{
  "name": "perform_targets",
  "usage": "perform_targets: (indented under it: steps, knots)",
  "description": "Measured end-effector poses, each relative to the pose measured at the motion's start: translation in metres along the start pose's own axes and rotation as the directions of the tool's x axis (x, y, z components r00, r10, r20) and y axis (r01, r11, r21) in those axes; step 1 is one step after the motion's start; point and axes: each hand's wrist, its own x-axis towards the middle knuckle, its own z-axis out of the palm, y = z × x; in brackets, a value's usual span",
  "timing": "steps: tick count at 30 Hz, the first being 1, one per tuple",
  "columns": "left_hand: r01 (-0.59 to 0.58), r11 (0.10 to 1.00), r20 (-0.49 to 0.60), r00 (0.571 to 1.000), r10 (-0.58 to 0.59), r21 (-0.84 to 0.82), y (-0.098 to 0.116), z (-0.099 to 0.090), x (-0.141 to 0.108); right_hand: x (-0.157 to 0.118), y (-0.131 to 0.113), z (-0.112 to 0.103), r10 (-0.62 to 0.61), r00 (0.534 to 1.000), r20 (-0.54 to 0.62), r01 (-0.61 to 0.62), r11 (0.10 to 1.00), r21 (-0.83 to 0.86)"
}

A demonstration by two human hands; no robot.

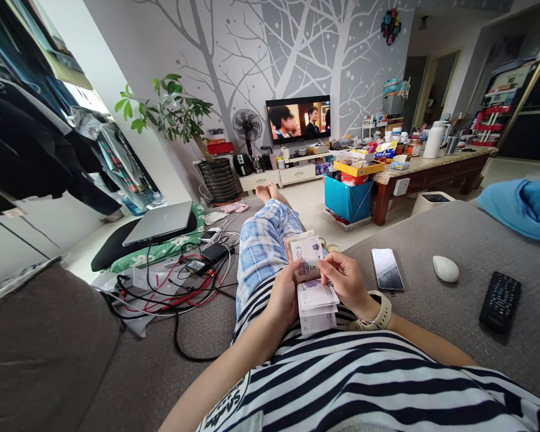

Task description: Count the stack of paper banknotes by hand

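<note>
A stack of banknotes (pixel 306 252), the top one marked 5, is held over my lap by my left hand (pixel 284 294), whose fingers are closed on its left edge. My right hand (pixel 344 282) pinches the stack's lower right corner between thumb and fingers. Below it, several purple-tinted notes (pixel 317 309) fan downward over my striped shirt, overlapping one another, their upper ends near both hands. A pale watch (pixel 378 313) is on my right wrist. The undersides of the notes and some fingertips are hidden.
On the grey sofa to the right lie a phone (pixel 387 269), a white mouse (pixel 445 269) and a black remote (pixel 500 302). Tangled cables (pixel 180 288) and a laptop (pixel 159 224) are at the left. A cluttered table (pixel 414 171) stands beyond a blue bin (pixel 347 199).
</note>
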Motion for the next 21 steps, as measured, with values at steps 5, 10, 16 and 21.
perform_targets:
  steps: [5, 10, 16, 21]
  knots:
    - [-0.036, 0.998, 0.041, 0.999, 0.035, 0.042, -0.002, -0.004, 0.001, 0.003, 0.004, -0.001, 0.014, 0.989, -0.145, -0.024, 0.997, -0.067]
    - [-0.038, 0.995, 0.048, 0.998, 0.034, 0.093, 0.001, -0.002, -0.002, 0.007, 0.011, 0.0, 0.037, 0.966, -0.256, -0.035, 0.999, 0.012]
    - [-0.072, 0.995, 0.045, 0.997, 0.069, 0.072, 0.0, -0.001, -0.002, 0.009, 0.019, 0.0, 0.082, 0.971, -0.227, -0.076, 0.997, 0.035]
    - [-0.078, 0.992, 0.048, 0.996, 0.074, 0.096, -0.001, -0.003, -0.001, 0.009, 0.025, -0.002, 0.119, 0.968, -0.22, -0.107, 0.992, 0.066]
